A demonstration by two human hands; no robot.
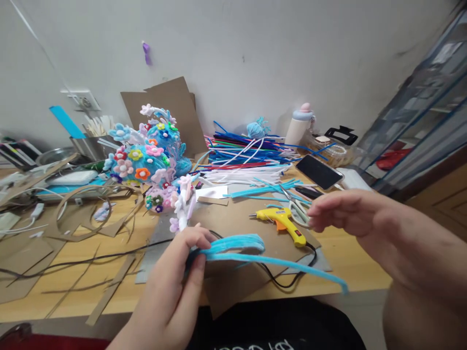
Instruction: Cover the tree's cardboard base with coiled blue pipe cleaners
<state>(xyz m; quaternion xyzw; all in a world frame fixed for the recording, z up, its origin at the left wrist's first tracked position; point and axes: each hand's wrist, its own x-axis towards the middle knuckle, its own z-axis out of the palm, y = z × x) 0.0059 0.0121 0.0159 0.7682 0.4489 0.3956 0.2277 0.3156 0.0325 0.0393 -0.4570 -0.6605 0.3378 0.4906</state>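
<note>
My left hand (pixel 182 282) pinches a light blue pipe cleaner piece (pixel 237 244) over the front edge of the table. The piece has a looped part, and one long strand (pixel 292 265) stretches out to the right. My right hand (pixel 365 228) is raised at the right with its fingers together and bent; whether anything is between them is hidden. Behind the hands lies a yellow glue gun (pixel 288 226) on cardboard, with scissors (pixel 299 213) beside it. Cut light blue pipe cleaners (pixel 262 189) are just behind these.
A colourful flower piece (pixel 146 160) stands at the left back. Bundled pipe cleaners (pixel 248 150), a bottle (pixel 298 126) and a phone (pixel 319 171) sit farther back. Cardboard rings (pixel 60 214) and scraps lie left. A black cable (pixel 109 255) crosses the table.
</note>
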